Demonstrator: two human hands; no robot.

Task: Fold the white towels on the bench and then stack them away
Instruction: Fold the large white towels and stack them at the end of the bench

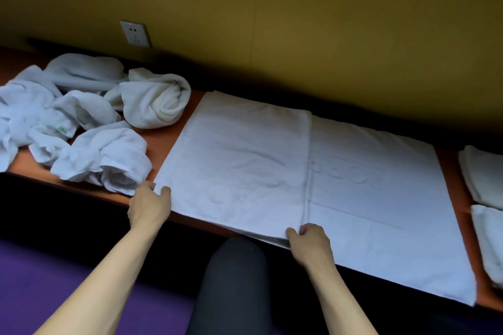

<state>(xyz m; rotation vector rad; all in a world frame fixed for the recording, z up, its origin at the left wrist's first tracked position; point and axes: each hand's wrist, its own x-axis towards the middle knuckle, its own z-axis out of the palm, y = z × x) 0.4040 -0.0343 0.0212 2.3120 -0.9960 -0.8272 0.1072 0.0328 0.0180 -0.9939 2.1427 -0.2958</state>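
Two hands, left hand (148, 205) at eight o'clock and right hand (310, 239) at six, pinched the half-folded towel (245, 160) lying mid-tabletop (168, 141), whose near edges wanted aligning squarely before creasing.

- The towel (367, 198) lies flat on the bench (168, 139), its left part folded over onto the rest.
- The left hand (148, 205) is at the towel's near left corner; the right hand (311, 242) is at the near end of the folded edge.
- The heap (70, 122) of crumpled towels lies left of the left hand and behind it.
- The stack (487, 198) of folded towels sits far right of the right hand.
- The socket (135, 33) is on the wall (326, 22), behind the heap.
- A knee (234, 275) is below, between the hands.
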